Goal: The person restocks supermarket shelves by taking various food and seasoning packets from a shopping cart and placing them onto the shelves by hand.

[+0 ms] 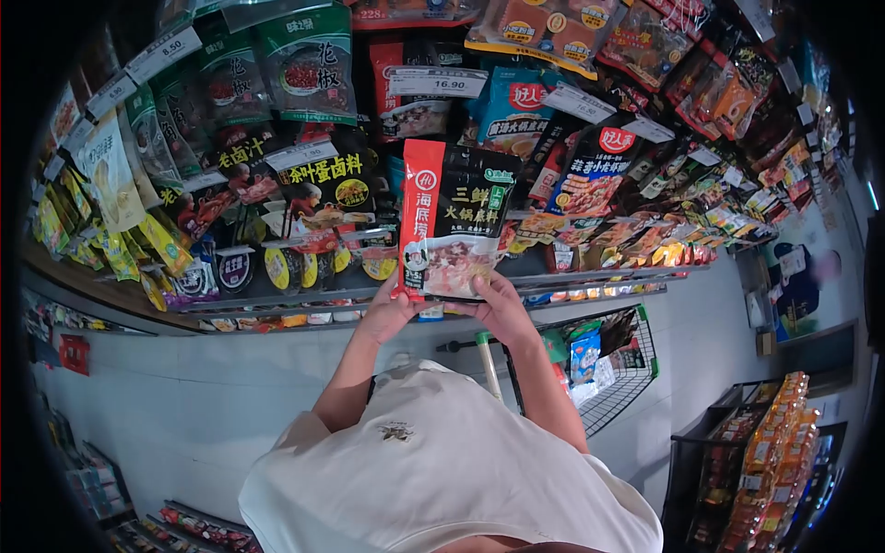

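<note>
A red and black packet of hotpot soup base (456,221) is held upright in front of the shelves, its printed front facing me. My left hand (389,309) grips its lower left corner. At the lower right corner, my right hand (498,304) pinches it, the thumb lying on the front. The fingers behind the packet are hidden. Just behind it hang a blue hotpot packet (513,106) and a similar red and black packet (415,97).
Shelves with hanging seasoning packets (309,69) and price tags (438,83) curve around ahead. A shopping cart (636,369) holding several packages, one a blue bag (585,355), stands at my right. Further right is a display rack (761,470). A red crate (75,354) sits at far left.
</note>
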A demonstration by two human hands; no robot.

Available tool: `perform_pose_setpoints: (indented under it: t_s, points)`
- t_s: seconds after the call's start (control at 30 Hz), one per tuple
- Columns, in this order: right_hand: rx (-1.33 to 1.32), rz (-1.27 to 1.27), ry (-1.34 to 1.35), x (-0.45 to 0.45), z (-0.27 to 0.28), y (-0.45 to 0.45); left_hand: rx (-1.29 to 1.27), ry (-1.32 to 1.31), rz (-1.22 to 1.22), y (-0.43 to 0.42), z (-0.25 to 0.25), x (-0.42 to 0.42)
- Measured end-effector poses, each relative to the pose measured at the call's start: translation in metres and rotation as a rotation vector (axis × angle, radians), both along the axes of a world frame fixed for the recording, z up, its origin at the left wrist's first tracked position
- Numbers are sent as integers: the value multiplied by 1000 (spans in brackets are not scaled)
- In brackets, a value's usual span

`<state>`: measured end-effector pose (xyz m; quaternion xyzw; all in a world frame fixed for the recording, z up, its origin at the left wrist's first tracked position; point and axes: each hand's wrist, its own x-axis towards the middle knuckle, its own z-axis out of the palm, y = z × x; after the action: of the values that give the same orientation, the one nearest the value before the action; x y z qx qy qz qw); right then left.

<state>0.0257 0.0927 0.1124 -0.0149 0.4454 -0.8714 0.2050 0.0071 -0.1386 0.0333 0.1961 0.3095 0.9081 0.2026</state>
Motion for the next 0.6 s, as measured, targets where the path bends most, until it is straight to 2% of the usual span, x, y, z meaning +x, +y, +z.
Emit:
perform_pose_setpoints:
  t_s: [0.1,0.17,0.23,0.33,0.37,0.47,0.5,0.6]
  points:
    - [52,8,28,-12,11,-9,52,-103,24,6,-5,-13]
    - [198,3,49,-22,17,-11,48,-197,-20,5,-10,-24]
    - [349,-58,106,-32,27,-15,60,-163,61,5,14,-25]
    - [768,-178,388,-46,47,-18,55,-140,108,-1,25,-30]
    - [823,-329,459,-51,40,-22,41,-138,120,-4,27,-33]
    - [1289,-531,865,-60,78,-35,5,-76,134,-12,29,-45]
    - [1276,-524,876,-60,97,-45,0,-55,140,-15,32,-49]
    - [1529,-612,1234,-78,105,-48,-5,-22,153,-21,41,-59]
